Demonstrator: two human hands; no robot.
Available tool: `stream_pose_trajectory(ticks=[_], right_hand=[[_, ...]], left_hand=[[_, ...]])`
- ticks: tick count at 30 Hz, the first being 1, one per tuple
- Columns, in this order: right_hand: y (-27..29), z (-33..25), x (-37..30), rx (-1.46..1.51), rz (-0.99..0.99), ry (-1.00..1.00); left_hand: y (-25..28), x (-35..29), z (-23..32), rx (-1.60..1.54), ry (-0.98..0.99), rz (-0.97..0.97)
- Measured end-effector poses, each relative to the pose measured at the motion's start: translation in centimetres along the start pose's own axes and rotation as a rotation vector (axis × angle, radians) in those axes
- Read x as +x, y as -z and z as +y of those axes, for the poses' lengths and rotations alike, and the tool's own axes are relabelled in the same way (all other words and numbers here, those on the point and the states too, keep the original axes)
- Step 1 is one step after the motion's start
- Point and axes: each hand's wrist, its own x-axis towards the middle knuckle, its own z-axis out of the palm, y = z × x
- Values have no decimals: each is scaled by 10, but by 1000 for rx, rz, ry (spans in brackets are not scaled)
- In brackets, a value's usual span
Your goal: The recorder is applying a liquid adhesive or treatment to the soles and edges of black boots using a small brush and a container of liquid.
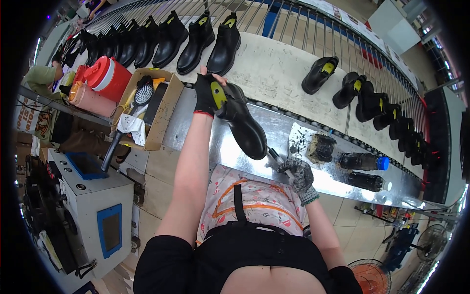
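A black ankle boot [247, 132] with a yellow-green insole is tilted over the metal ledge, its toe toward me. My left hand [208, 93], in a black glove with bare fingertips, is closed around the boot's collar. In my right hand [298, 177], which wears a grey stained glove, is a slim pen-like tool with a dark tip [275, 156]. That tip is at the boot's toe; whether it touches I cannot tell. Beside the right hand are a black-stained sponge block [320, 148] and a smeared white sheet [298, 137].
Dark bottles with a blue cap [383, 163] and a white cap [388, 186] lie right on the metal ledge [225, 147]. Black boots line the pale conveyor [274, 68]. At left are a cardboard box [159, 125] of brushes, a red jug [107, 78] and another person's arm [46, 76].
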Motion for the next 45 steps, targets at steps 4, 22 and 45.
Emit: stream_pose_trajectory(ticks=[4, 22, 45], right_hand=[[-2, 67, -1, 413, 108, -107], [18, 66, -9, -222, 445, -100], [11, -16, -17, -325, 272, 101]], left_hand=[[0, 6, -43, 333, -179, 358], [-31, -92, 11, 1429, -646, 298], [-109, -234, 7, 718, 328, 110]])
